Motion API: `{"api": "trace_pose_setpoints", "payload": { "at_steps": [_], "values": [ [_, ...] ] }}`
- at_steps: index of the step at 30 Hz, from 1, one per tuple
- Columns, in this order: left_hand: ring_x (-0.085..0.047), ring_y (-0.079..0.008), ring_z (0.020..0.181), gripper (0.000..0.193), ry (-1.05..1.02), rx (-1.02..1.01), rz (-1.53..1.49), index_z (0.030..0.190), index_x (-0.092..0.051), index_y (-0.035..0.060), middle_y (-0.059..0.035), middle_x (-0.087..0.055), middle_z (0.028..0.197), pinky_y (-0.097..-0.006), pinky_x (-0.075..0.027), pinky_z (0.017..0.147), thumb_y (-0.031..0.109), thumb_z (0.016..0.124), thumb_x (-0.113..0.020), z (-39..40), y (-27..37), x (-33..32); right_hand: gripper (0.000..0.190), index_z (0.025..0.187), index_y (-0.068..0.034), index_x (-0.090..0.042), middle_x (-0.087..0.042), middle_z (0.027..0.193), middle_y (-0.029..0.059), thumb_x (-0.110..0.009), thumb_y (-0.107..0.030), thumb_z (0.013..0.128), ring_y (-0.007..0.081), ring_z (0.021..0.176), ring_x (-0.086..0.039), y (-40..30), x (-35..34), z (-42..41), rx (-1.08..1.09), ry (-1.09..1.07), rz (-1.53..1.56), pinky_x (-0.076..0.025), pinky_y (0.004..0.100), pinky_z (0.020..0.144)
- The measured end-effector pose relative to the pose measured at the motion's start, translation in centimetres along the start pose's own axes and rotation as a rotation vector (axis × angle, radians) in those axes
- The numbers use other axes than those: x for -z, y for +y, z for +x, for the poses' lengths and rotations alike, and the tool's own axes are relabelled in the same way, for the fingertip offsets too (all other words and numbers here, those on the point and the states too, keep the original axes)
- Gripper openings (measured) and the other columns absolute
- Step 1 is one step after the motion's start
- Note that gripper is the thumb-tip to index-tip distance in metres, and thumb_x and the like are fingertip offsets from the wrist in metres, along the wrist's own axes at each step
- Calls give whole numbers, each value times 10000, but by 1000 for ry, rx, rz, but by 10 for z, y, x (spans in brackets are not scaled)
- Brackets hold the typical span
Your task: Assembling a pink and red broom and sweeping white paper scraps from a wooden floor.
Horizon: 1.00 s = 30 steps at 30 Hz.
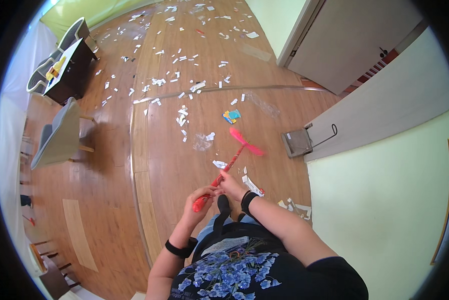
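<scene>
A broom (244,144) with pink-red bristles and a patterned red handle slants up and right from my body. Near the top end of that handle, my left hand (202,202) is closed round it. Farther down the shaft my right hand (230,186) also grips it. The bristles are on or just above the wood floor, to the left of a grey long-handled dustpan (297,143). Beyond the broom head lie blue and yellow wrappers (232,115). Paper scraps (220,164) lie beside the handle, and crumpled clear plastic (202,142) is left of it.
Many paper scraps (159,81) are strewn across the floor ahead. A metal floor strip (224,89) crosses it. A grey chair (59,135) and a dark desk (70,73) with more chairs stand left. On the right are an open door (344,41) and a pale green wall (374,195).
</scene>
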<state>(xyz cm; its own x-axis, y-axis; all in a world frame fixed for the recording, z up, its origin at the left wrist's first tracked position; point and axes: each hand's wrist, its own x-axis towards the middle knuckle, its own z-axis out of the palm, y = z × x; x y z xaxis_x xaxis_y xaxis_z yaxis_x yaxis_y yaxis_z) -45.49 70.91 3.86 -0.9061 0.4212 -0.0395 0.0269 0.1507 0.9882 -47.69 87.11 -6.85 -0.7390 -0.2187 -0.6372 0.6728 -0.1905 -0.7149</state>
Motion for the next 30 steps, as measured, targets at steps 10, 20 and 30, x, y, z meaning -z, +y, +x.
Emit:
{"api": "trace_pose_setpoints", "payload": {
  "at_steps": [10, 20, 30],
  "values": [
    [-578, -178, 837, 115, 68, 19, 211, 830, -566, -6, -107, -610, 922, -270, -468, 701, -57, 729, -542, 15, 77, 21, 287, 1116, -52, -431, -548, 819, 70, -431, -11, 832, 142, 606, -575, -23, -36, 5, 370, -86, -273, -459, 254, 441],
    [-566, -156, 787, 125, 5, -22, 146, 839, -570, -1, -92, -592, 937, -247, -474, 654, -62, 734, -542, 50, 113, -6, 168, 860, -40, -459, -536, 676, 70, -554, 20, 735, 172, 563, -570, -78, -3, -27, 626, 67, -473, -447, 286, 477],
    [-568, -130, 744, 153, -32, -53, 71, 859, -582, 13, -94, -587, 957, -233, -480, 635, -65, 733, -546, 135, 114, -81, 177, 879, -74, -492, -580, 676, 119, -593, -71, 733, 279, 613, -597, -126, 127, -20, 658, 200, -524, -444, 366, 527]
  ]
}}
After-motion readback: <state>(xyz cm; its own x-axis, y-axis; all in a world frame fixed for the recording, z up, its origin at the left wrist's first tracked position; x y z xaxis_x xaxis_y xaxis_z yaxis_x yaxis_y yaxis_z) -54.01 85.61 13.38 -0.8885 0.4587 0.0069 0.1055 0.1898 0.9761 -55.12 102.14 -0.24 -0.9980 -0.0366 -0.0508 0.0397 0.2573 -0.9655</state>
